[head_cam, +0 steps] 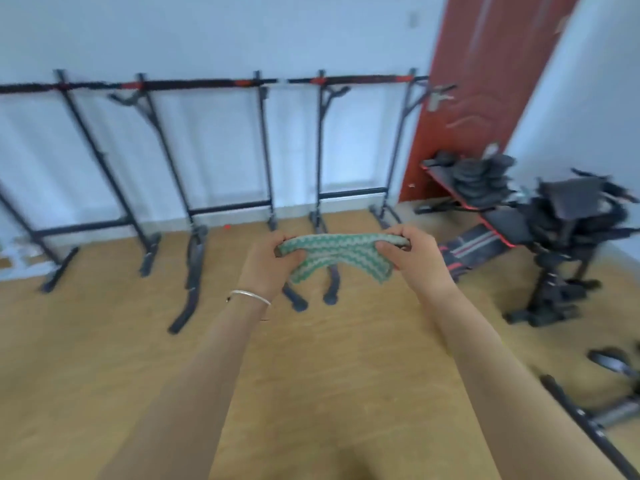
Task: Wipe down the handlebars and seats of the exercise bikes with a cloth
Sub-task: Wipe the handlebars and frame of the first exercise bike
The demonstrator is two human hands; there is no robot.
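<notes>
The left hand (266,261) and right hand (412,258) each pinch 1 end of the green cloth (339,254), which could drop to the floor (104,358) if either grip loosens.

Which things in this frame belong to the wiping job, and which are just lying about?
Job: cloth, gripped at either end by the left hand and right hand.

Lying about: racks along the wall, red door, bench, weight plates on it. I cannot make out a bike.
</notes>
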